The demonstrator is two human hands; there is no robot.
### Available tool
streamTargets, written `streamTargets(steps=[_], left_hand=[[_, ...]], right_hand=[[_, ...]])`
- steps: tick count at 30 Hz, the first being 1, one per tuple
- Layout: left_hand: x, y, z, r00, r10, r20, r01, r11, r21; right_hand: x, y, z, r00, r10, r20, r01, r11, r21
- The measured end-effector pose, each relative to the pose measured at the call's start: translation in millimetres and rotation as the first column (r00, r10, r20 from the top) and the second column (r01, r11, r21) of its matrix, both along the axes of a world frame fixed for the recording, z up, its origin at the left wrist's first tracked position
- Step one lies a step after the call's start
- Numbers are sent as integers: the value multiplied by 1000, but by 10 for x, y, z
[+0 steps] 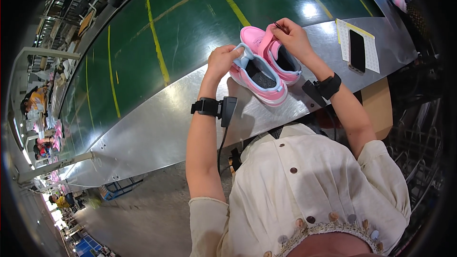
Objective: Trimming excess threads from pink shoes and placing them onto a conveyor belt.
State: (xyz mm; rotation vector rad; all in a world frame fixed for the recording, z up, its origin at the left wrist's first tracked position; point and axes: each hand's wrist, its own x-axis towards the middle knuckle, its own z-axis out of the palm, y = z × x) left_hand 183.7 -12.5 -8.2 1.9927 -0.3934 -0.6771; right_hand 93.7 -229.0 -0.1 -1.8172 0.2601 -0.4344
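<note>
A pair of pink shoes with light blue linings stands side by side on the metal edge of the table. My left hand [223, 61] pinches the raised collar or tongue at the front opening of the left shoe [261, 80], and its dark insole shows. Over the right shoe [287, 62], my right hand [294, 42] is closed at the upper end of a pink strap [266, 40]. A small thin dark thing [281, 28] also shows between those fingertips; its kind is too small to make out. The far shoe's toe points away from me.
A green belt [190, 33] with yellow lines runs beyond the metal table edge [157, 119]. To the right, a black phone [356, 51] lies on a printed sheet [371, 50]. Below the table's right side is a cardboard box [377, 107]. Other people work far left.
</note>
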Motion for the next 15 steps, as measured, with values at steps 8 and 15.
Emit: streamTargets(steps=[8, 15], left_hand=[[-9, 107, 254, 949, -135, 286, 180, 974, -136], [-408, -624, 762, 772, -34, 635, 218, 953, -213]], right_hand=[[-159, -147, 204, 1000, 19, -9, -18, 995, 95], [-331, -349, -85, 951, -50, -307, 124, 966, 226]])
